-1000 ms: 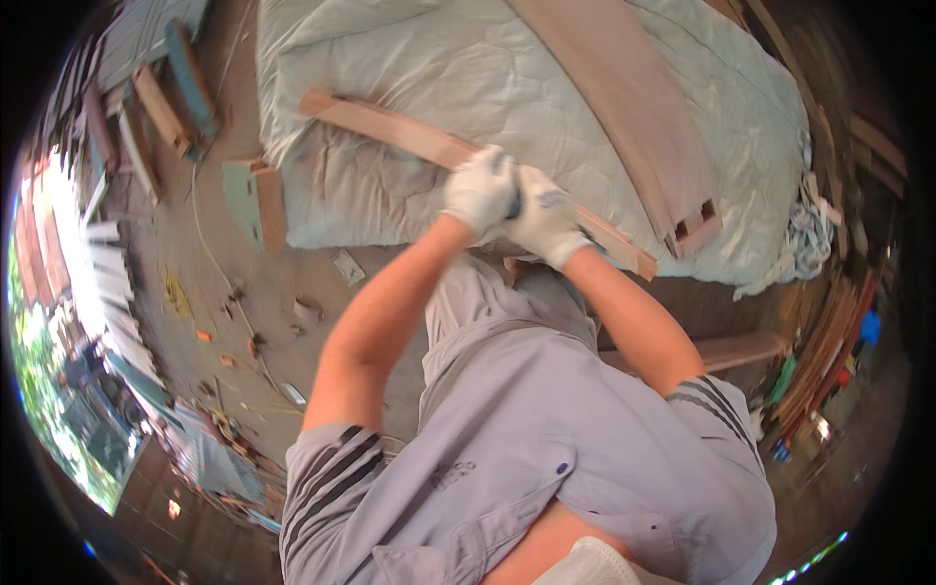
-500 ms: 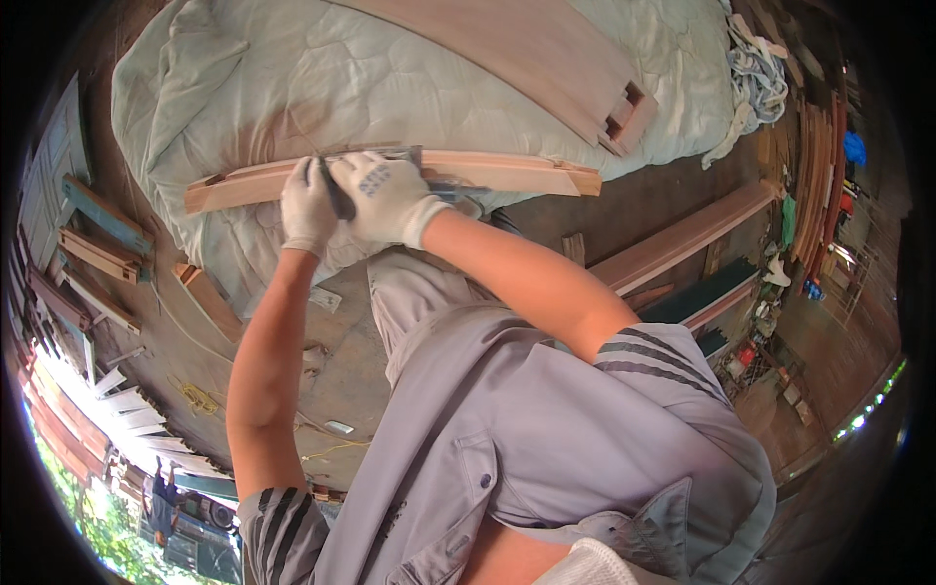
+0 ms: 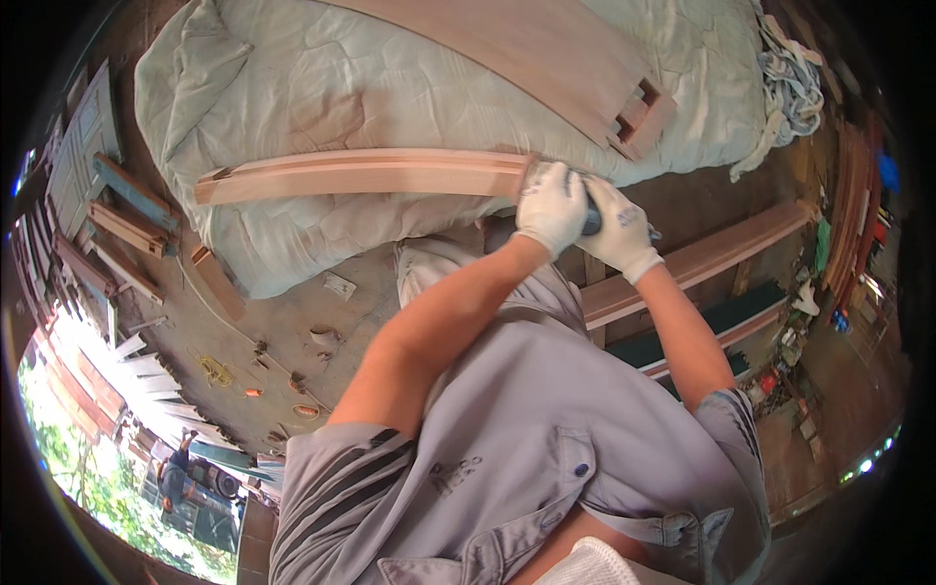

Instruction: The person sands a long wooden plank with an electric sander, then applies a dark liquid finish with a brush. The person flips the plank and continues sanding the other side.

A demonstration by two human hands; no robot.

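Note:
A long pale-pink wooden rail (image 3: 370,177) with a groove along it lies across the near part of a padded quilt (image 3: 429,127). At its right end both my gloved hands close round a dark, flat-based hand tool (image 3: 592,218) that looks like a sander. My left hand (image 3: 553,207) wraps the tool's left side, over the rail. The right hand (image 3: 621,229) grips from the right, just past the rail's end. Much of the tool is hidden under the white gloves. Its base seems to rest on the rail.
Beyond the rail, a wide wooden board (image 3: 526,68) with a cut-out end lies on the quilt. Another long plank (image 3: 712,258) is low on the right. Wood offcuts (image 3: 127,229) are at left, cords (image 3: 214,370) on the floor. A distant person (image 3: 175,473) shows lower left.
Both hands and the tool have slid rightward along the rail, from its middle to its right end. More of the rail's left and middle shows. The view has shifted slightly.

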